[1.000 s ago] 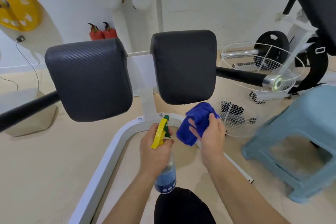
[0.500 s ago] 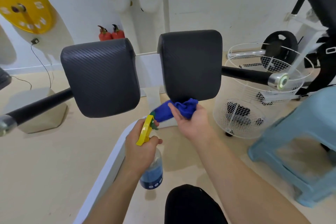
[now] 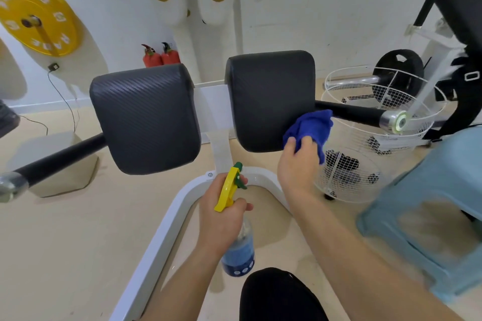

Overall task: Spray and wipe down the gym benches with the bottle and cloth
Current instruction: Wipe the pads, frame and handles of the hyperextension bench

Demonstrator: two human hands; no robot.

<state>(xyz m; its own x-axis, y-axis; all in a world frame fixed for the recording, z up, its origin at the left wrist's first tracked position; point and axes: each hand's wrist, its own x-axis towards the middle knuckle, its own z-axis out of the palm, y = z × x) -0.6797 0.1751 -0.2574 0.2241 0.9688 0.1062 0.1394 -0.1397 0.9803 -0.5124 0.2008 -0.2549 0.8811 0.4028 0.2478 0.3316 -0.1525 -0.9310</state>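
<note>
Right hand (image 3: pixel 300 164), fingers curled, grips the blue cloth (image 3: pixel 310 128) against the right pad (image 3: pixel 268 96), at its lower right corner. Left hand (image 3: pixel 221 214) clasps the spray bottle (image 3: pixel 238 255) below that pad.

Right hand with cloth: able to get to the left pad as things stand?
Probably yes. The right hand holds the cloth at the right pad's lower right corner; the left pad is beside it, its face unobstructed. The left hand and bottle sit below both pads, out of the path.
</note>
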